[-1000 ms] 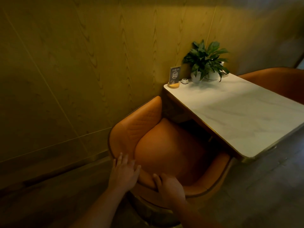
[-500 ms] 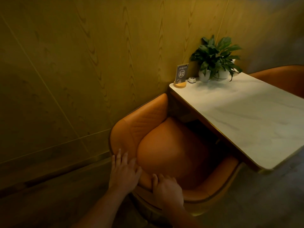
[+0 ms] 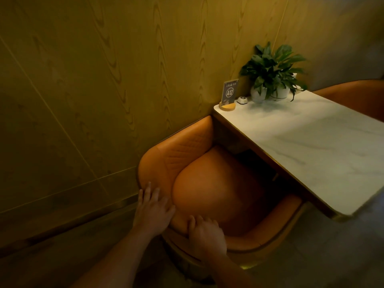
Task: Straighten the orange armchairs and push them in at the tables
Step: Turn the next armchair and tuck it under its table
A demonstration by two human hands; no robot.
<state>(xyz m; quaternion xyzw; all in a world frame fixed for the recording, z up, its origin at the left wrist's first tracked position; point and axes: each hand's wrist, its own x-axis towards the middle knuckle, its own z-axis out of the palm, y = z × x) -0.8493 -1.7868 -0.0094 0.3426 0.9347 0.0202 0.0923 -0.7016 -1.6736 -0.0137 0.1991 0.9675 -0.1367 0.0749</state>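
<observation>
An orange armchair [image 3: 216,183] stands below me, its seat partly tucked under the white marble table [image 3: 324,146] and its left arm close to the wood-panelled wall. My left hand [image 3: 152,210] lies flat on the top of the backrest, fingers spread. My right hand [image 3: 205,233] grips the backrest rim just to the right of it, fingers curled over the edge. A second orange armchair [image 3: 357,96] shows at the far side of the table, mostly hidden by the tabletop.
On the table's far corner stand a potted plant [image 3: 272,73], a sign marked A12 [image 3: 229,93] on a round wooden base, and a small white call button [image 3: 242,100]. The wood-panelled wall [image 3: 104,80] runs along the left. Grey floor [image 3: 332,256] lies at right.
The armchair has slid further in under the table, with both hands staying on its backrest. The view has shifted slightly, so the table and plant sit further right.
</observation>
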